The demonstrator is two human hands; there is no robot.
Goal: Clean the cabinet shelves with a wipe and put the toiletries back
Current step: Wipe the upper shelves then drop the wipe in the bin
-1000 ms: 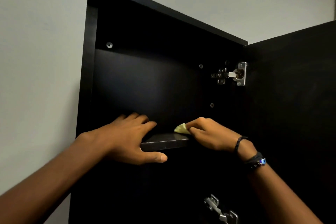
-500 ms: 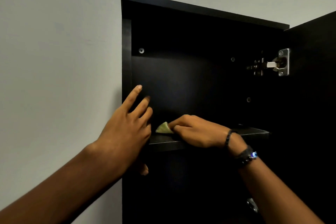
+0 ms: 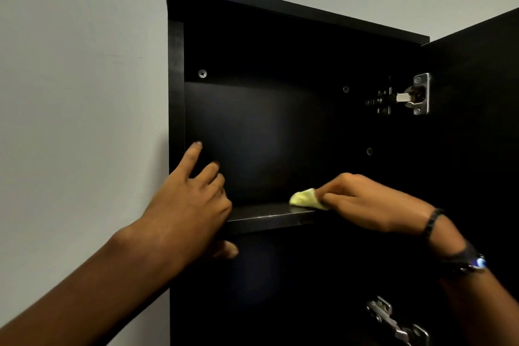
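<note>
A black wall cabinet hangs open, and its top compartment holds nothing. My right hand pinches a small yellow-green wipe and presses it onto the upper shelf near the middle. My left hand holds the shelf's left front edge, thumb under the board, index finger raised against the left side panel. No toiletries are in view.
The cabinet door stands open at the right, carried by an upper metal hinge and a lower hinge. A plain grey wall runs along the left. The compartment below the shelf is dark.
My right hand has slid the wipe to the right along the shelf. My left hand stays at the shelf's left end, where it moved from the middle a second ago.
</note>
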